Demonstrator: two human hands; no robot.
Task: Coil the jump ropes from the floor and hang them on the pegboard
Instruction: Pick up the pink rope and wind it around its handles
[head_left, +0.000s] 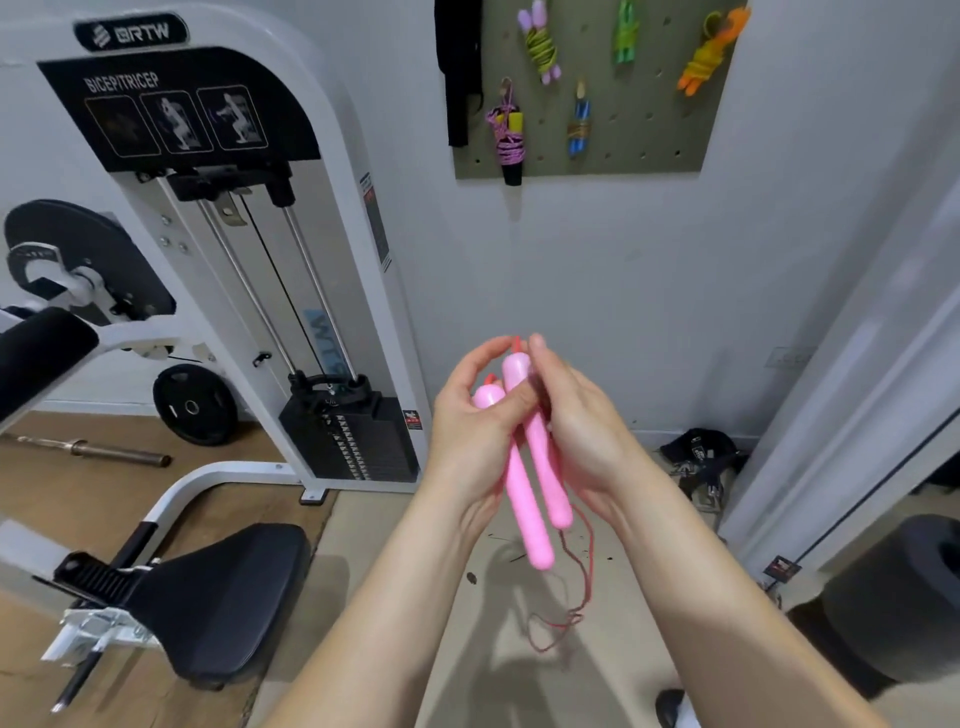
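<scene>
Two pink jump rope handles (535, 483) stand side by side, upright, in front of me at chest height. My left hand (467, 426) grips them near their tops, with its thumb across them. Beside it, my right hand (576, 426) curls round the handles and the thin red cord from the right. The red cord (576, 608) hangs below the handles in loose loops toward the floor. On the wall above is a grey-green pegboard (660, 130) with several coiled ropes hanging on it.
A white bicep/tricep machine (260, 270) with a weight stack fills the left side, its black seat (218, 587) low in front. A barbell (93, 449) and weight plate (195, 405) lie behind. Black straps (698, 457) sit by the wall at right.
</scene>
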